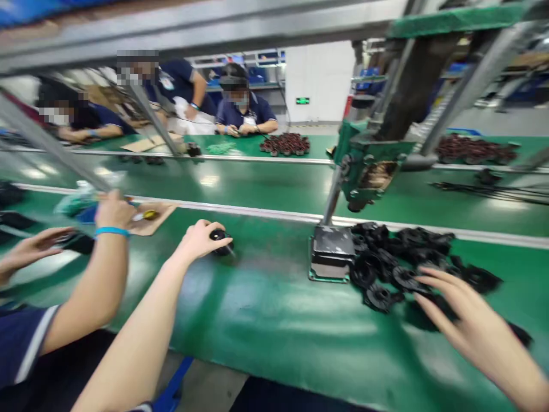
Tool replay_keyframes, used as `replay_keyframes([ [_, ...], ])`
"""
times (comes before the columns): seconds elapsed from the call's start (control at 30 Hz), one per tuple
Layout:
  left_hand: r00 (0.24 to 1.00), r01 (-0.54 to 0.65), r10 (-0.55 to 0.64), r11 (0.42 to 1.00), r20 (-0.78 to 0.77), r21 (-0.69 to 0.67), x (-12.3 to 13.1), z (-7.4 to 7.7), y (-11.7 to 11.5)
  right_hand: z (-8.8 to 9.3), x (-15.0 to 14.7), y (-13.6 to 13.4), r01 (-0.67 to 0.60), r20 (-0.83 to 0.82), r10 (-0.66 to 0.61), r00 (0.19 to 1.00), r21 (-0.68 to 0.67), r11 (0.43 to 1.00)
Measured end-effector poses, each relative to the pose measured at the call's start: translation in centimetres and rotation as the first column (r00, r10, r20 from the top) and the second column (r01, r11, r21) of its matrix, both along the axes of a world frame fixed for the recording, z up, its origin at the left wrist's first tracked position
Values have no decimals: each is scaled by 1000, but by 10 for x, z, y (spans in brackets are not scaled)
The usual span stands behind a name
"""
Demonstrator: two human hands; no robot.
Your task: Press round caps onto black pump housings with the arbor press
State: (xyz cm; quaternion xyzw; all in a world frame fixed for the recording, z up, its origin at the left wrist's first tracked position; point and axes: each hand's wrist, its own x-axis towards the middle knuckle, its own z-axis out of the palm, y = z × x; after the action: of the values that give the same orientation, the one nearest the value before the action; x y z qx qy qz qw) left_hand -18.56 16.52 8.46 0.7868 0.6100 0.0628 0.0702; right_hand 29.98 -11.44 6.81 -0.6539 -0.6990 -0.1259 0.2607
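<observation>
My left hand point(201, 240) is closed around a small round black part point(221, 236), low over the green worktable point(266, 320). On the right, my right hand point(454, 303) has its fingers apart, at the near edge of a pile of black plastic parts point(380, 297). Its fingertips overlap some of those parts in view; whether they touch cannot be told. Left of the pile stands a green press point(371, 163), and a square metal block point(332, 246) sits on the table under it.
Close on the left, a co-worker's hands point(114, 212) are at the table beside a piece of cardboard point(160, 220). Metal bars point(214, 26) cross overhead. Across the line, people sit near reddish-brown parts point(285, 144).
</observation>
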Motion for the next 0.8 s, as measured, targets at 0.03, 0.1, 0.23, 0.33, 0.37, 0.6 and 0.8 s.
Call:
replay_keyframes([
  [0.03, 999, 42, -42, 999, -6, 9, 13, -2, -9, -1, -11, 0, 1, 65, 1, 998, -37, 999],
  [0.1, 993, 119, -119, 992, -22, 28, 40, -5, -31, -6, -32, 4, 39, 159, -24, 987, -91, 995],
  [0.23, 978, 205, -204, 978, -33, 28, 91, -4, -87, -25, -56, 18, 165, 249, -121, 961, -166, 972],
  [0.33, 942, 336, -336, 942, 10, -14, 113, -4, -116, -32, -60, 21, 170, 240, -123, 963, -186, 968],
  [0.37, 919, 395, -394, 919, 22, -25, 116, -5, -121, -32, -60, 19, 152, 230, -106, 967, -193, 969],
  [0.6, 712, 691, -699, 715, 68, 103, 122, -8, -130, -40, -72, -12, -25, -40, 15, 999, -274, 961],
  [0.8, 554, 773, -660, 634, 507, -21, 153, -29, -152, -69, -89, -15, 69, -387, -172, 906, -266, 962],
])
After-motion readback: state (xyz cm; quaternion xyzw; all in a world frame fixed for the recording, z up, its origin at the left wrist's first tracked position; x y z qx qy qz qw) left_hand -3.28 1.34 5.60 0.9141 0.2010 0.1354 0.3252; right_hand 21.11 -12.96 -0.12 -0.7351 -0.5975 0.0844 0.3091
